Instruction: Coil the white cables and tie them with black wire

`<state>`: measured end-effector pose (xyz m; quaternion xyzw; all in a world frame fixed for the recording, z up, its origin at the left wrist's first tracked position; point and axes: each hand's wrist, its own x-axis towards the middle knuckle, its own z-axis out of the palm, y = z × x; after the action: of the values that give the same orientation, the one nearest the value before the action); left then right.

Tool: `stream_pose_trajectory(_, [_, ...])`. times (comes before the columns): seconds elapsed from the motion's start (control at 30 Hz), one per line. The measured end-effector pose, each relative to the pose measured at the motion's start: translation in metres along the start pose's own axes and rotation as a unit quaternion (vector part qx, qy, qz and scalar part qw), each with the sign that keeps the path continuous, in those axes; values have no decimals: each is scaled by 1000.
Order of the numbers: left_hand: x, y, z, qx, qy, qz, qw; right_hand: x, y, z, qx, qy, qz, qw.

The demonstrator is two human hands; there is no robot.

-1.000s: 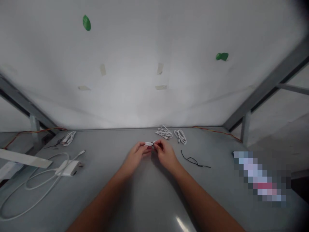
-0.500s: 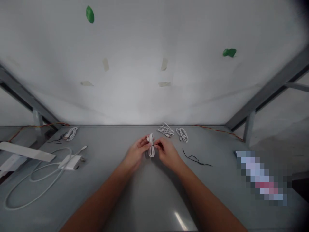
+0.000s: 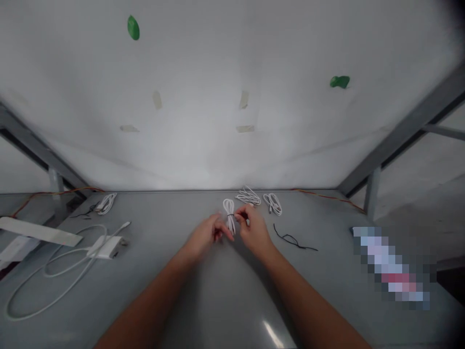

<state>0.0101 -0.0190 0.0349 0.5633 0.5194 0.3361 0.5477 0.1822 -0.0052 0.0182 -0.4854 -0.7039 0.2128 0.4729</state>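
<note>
A white cable folded into a narrow bundle (image 3: 229, 216) hangs upright above the grey table (image 3: 203, 295), with a thin black tie (image 3: 231, 214) around its middle. My right hand (image 3: 253, 231) pinches the bundle at the tie. My left hand (image 3: 205, 237) is slightly blurred, and its fingers are spread just below and left of the bundle's lower end. Its index fingertip lies very near that end, and I cannot see a grip. Behind my hands lie two coiled white cables (image 3: 248, 196) (image 3: 272, 204).
A loose black wire (image 3: 293, 240) lies right of my hands. Left stand a white power adapter (image 3: 106, 247) with long looped cable, another white coil (image 3: 106, 203) and a white strip (image 3: 36, 232). Orange-red wires (image 3: 327, 196) run along the back edge. A pixelated object (image 3: 390, 266) lies right.
The bundle has turned from lying flat to upright, and the black tie now shows around its middle. My left hand has dropped down and away from it, while my right hand stays at the tie.
</note>
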Motion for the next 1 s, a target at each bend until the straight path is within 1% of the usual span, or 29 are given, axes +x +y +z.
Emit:
stream_pose_trajectory(0.03, [1, -2, 0, -71, -19, -53, 996, -1, -4, -1, -2, -22, -27, 999])
stream_pose_trajectory(0.1, [2, -5, -2, -197, -65, -145, 967, -2, -12, -3, -13, -71, -70, 995])
stream_pose_trajectory(0.13, [2, -7, -3, -230, -77, -178, 954, -2, -16, -4, -21, -91, -85, 992])
stream_pose_trajectory(0.2, [2, -9, -5, -257, -97, -217, 937, -2, -19, -6, -40, -116, -104, 987])
stream_pose_trajectory(0.23, [1, -9, -6, -257, -102, -214, 937, -2, -20, -7, -50, -123, -110, 985])
stream_pose_trajectory(0.27, [1, -9, -5, -250, -99, -199, 942, -1, -20, -8, -59, -127, -114, 984])
stream_pose_trajectory(0.33, [1, -9, -4, -237, -76, -146, 957, -1, -17, -7, -76, -129, -111, 982])
stream_pose_trajectory(0.4, [2, -10, -1, -208, -41, -89, 973, -2, -13, -5, -77, -121, -85, 986])
stream_pose_trajectory(0.5, [4, -13, -1, -98, 4, -5, 995, -4, -4, 3, -38, -110, 3, 993])
stream_pose_trajectory(0.57, [6, -16, -3, -24, 26, 47, 998, -3, 2, 10, 12, -117, 82, 990])
stream_pose_trajectory(0.63, [9, -18, -5, 9, 34, 68, 997, -2, 8, 15, 59, -134, 146, 978])
stream_pose_trajectory(0.67, [11, -20, -6, 18, 37, 70, 997, -1, 11, 17, 76, -140, 163, 974])
stream_pose_trajectory(0.73, [15, -25, -6, 26, 48, 65, 996, 1, 16, 20, 84, -137, 157, 974])
stream_pose_trajectory(0.8, [21, -33, -7, 35, 77, 62, 995, 3, 22, 20, 48, -114, 107, 987])
stream_pose_trajectory(0.87, [26, -39, -11, 61, 121, 67, 989, 5, 27, 17, -21, -102, 46, 994])
stream_pose_trajectory(0.93, [30, -44, -17, 109, 157, 72, 979, 7, 32, 14, -94, -121, 4, 988])
stream_pose_trajectory(1.0, [32, -46, -27, 177, 179, 77, 965, 11, 37, 10, -156, -147, -5, 977])
